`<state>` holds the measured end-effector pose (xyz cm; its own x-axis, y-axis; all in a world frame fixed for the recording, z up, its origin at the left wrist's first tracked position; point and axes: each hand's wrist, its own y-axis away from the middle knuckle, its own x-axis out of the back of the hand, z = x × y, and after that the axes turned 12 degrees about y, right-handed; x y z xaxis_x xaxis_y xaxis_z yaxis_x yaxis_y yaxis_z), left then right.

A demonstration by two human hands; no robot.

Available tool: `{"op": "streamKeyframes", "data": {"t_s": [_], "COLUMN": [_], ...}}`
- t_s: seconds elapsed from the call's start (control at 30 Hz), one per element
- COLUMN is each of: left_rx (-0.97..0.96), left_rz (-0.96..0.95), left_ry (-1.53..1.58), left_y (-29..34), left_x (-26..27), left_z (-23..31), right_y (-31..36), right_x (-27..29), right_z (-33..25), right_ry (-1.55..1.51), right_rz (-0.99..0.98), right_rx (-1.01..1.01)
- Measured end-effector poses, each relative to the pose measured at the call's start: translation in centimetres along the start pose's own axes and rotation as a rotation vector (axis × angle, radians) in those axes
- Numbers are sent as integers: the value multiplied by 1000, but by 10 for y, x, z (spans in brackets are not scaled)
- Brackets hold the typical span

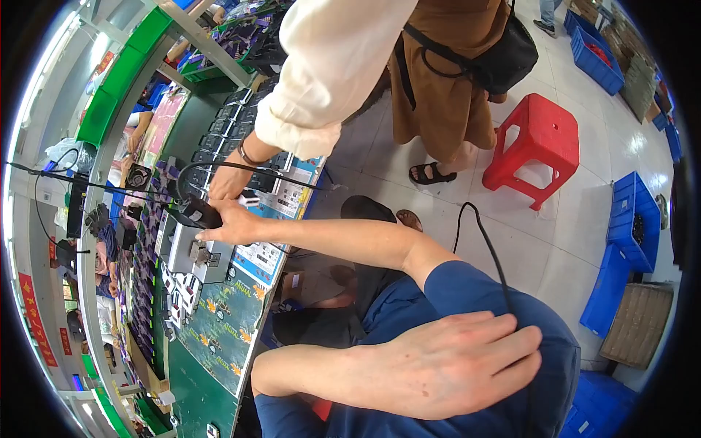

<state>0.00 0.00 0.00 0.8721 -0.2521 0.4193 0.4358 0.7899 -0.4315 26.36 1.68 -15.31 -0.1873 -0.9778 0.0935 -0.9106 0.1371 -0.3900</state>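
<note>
My right hand (237, 223) reaches over the workbench (197, 365), its thumb and fingers around a dark, rounded black piece (201, 213) whose kind I cannot make out. Just below it sits a grey metal fixture (197, 252), with small white and black parts (179, 296) beside it. A co-worker's hand (230, 181), under a white sleeve, lies against mine from the far side. Across my chest, my left hand (453, 361) is bent toward my right upper arm. Its curled fingers meet a thin black cable (485, 237); the fingertips are hidden.
Rows of black parts (219, 131) line the bench's far end. The co-worker in a brown dress (442, 95) stands close by. A red stool (540, 142) and blue crates (631, 223) are on the tiled floor (540, 241) to the right. Another cable (248, 171) loops over the bench.
</note>
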Motion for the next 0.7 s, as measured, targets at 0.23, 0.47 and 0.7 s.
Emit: {"op": "streamKeyframes", "data": {"t_s": [0.23,0.47,0.7], "left_rx": [-242,-351,-466], "left_rz": [191,-196,-39], "left_ry": [-8,311,-259], "left_y": [-64,-54,-71], "left_x": [-24,-12,-25], "left_z": [10,27,48], "right_y": [3,12,2], "right_x": [7,2,0], "right_z": [1,-7,3], "right_ry": [-11,24,-82], "right_rz": [-10,-32,-58], "right_rx": [-4,19,-4]}}
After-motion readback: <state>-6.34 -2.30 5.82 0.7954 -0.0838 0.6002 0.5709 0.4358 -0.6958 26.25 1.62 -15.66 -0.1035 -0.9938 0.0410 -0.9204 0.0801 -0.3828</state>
